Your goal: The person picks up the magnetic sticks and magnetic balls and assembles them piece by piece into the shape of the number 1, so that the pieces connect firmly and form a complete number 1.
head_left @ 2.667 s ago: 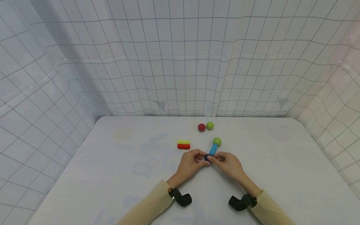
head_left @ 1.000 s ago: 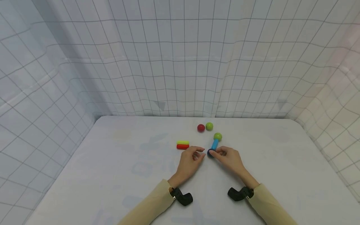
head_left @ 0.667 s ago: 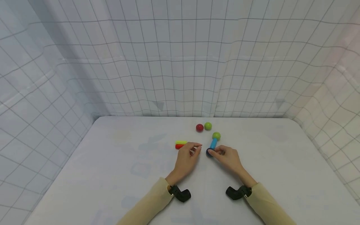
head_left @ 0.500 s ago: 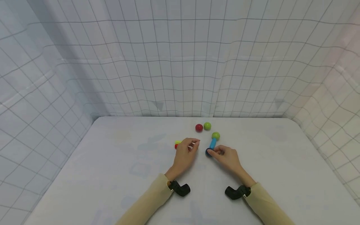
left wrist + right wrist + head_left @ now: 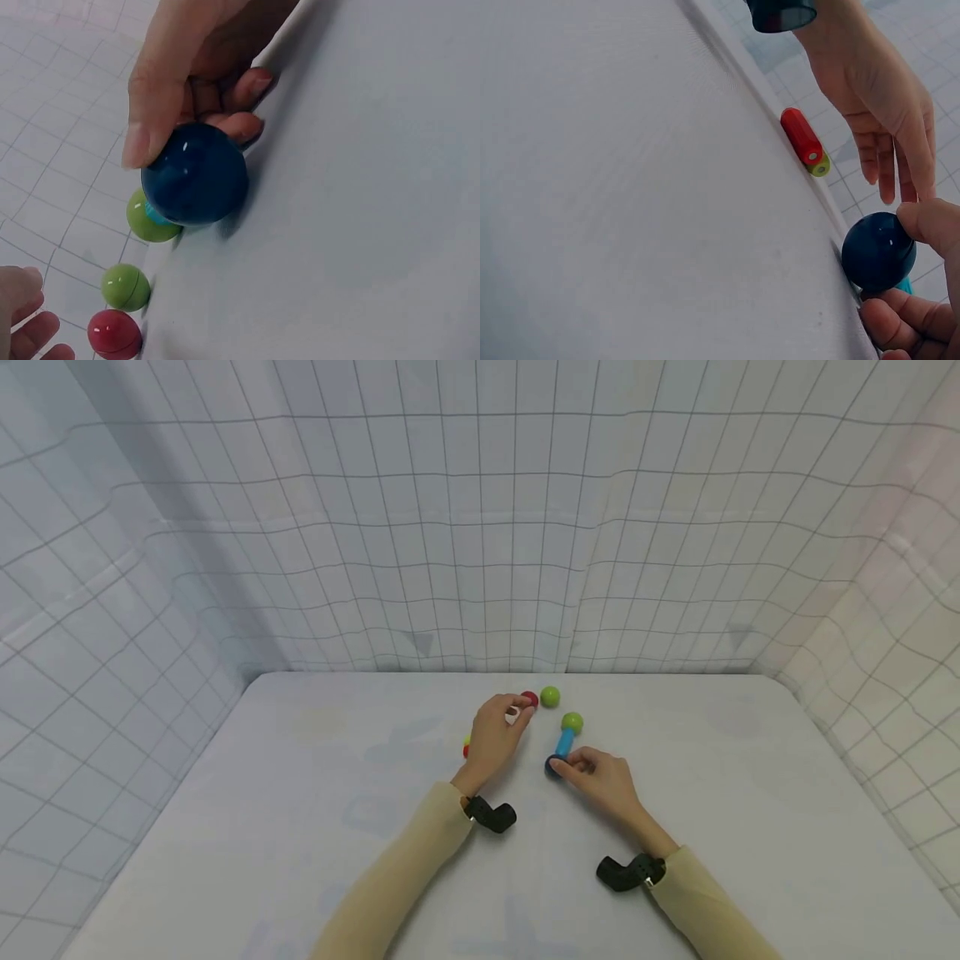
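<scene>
My right hand [image 5: 606, 781] pinches a dark blue ball [image 5: 196, 176] between thumb and fingers, low over the table. From that ball a light blue rod [image 5: 565, 743] runs away from me to a green ball [image 5: 572, 722] at its far end, dumbbell-like. My left hand [image 5: 495, 733] is stretched forward with thumb and fingers apart and nothing between them. Its fingertips overlap a loose red ball [image 5: 530, 698] in the head view; in the left wrist view a gap shows between the fingers [image 5: 36, 330] and the red ball.
Beside the red ball lies another green ball [image 5: 551, 696]. A red rod [image 5: 801, 135] and a yellow-green rod [image 5: 820, 165] lie side by side, mostly hidden behind the left hand in the head view. Grid-patterned curtain [image 5: 480, 527] encloses the white table [image 5: 337, 827].
My left hand has let go of the dark blue ball and moved forward and left to the red ball. My right hand keeps its pinch; the joined piece has shifted slightly away from me.
</scene>
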`<state>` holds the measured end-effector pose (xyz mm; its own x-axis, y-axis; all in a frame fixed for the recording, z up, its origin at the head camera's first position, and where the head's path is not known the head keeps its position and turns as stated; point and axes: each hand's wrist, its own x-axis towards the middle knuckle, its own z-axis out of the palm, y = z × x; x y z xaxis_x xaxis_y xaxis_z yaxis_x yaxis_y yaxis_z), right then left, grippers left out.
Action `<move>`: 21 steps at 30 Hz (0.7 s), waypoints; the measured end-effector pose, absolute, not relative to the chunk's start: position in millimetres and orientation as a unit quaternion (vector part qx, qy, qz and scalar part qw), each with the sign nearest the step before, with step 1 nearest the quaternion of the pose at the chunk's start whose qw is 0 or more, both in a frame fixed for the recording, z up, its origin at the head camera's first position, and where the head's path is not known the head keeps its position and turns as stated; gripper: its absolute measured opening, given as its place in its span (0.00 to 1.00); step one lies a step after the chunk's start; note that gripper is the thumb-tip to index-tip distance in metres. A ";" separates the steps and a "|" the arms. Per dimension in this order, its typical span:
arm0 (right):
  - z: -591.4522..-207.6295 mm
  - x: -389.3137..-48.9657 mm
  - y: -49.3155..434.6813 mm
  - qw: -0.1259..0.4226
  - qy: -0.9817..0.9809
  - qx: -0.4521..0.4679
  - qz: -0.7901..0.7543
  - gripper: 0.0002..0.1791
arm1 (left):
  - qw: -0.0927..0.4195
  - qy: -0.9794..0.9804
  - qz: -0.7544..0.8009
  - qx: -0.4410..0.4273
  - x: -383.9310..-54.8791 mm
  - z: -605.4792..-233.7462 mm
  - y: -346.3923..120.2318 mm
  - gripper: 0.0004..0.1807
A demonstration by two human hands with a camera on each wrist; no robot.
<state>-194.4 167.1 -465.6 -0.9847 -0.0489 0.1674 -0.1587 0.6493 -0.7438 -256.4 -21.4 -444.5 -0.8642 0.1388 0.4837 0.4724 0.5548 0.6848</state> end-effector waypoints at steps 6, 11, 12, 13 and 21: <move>-467.5 -195.6 168.1 0.071 -0.905 0.061 0.416 0.17 | 0.149 -0.903 -0.378 -0.142 -271.0 -443.5 -15.0 0.15; -467.9 -195.5 168.3 0.071 -0.904 0.061 0.416 0.17 | 0.132 -0.930 -0.315 -0.133 -277.2 -444.4 -7.1 0.21; -467.8 -195.4 168.3 0.071 -0.904 0.061 0.417 0.17 | 0.131 -0.934 -0.304 -0.132 -277.9 -444.8 -5.8 0.21; -468.1 -195.4 168.3 0.071 -0.904 0.062 0.417 0.17 | 0.129 -0.938 -0.295 -0.128 -278.5 -445.4 -4.5 0.22; -468.7 -195.3 168.7 0.082 -0.904 0.071 0.414 0.17 | 0.148 -0.949 -0.250 -0.120 -281.5 -448.9 0.4 0.19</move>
<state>-195.3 168.7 -468.7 -0.9764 -0.0605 0.2073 -0.1966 0.6466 -0.7370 -281.5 0.4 -448.9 -0.9272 0.1545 0.3413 0.3027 0.8456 0.4396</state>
